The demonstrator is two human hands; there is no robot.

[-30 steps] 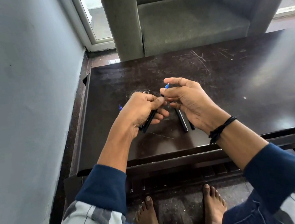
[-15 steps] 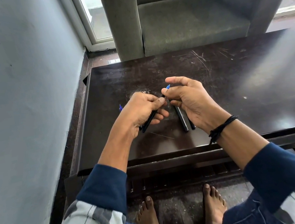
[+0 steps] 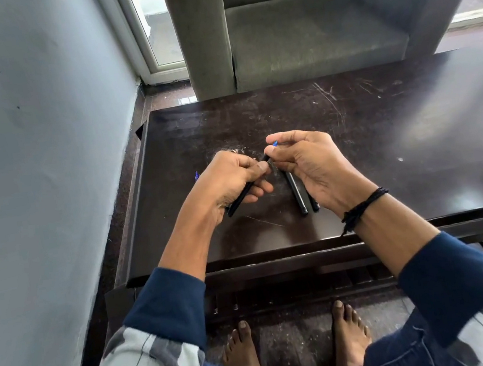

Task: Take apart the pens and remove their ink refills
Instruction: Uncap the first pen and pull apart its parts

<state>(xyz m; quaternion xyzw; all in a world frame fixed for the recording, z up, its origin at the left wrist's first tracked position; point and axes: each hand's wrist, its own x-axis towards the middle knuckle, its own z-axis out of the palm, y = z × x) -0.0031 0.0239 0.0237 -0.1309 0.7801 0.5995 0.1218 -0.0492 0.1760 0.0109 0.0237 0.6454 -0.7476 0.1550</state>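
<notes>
Pen (image 3: 238, 200) in left hand (image 3: 230, 178), right hand (image 3: 308, 161), over table (image 3: 382, 132).

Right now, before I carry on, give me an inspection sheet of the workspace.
Surface: dark table, scratched at the far side, glare on the right.
Job's things: black pen held above the table, blue tip at its far end; two black barrels lying side by side on the table, partly under the right hand; small blue piece left of the left hand, too small to identify.
Clutter: white speck on the right; pale fluff beyond the left hand.
Hands: left hand grips the pen's body; right hand pinches its far end by the blue tip.
Cables: nothing seen.
Surroundings: grey wall on the left, grey armchair beyond the table, window frame in the corner.
</notes>
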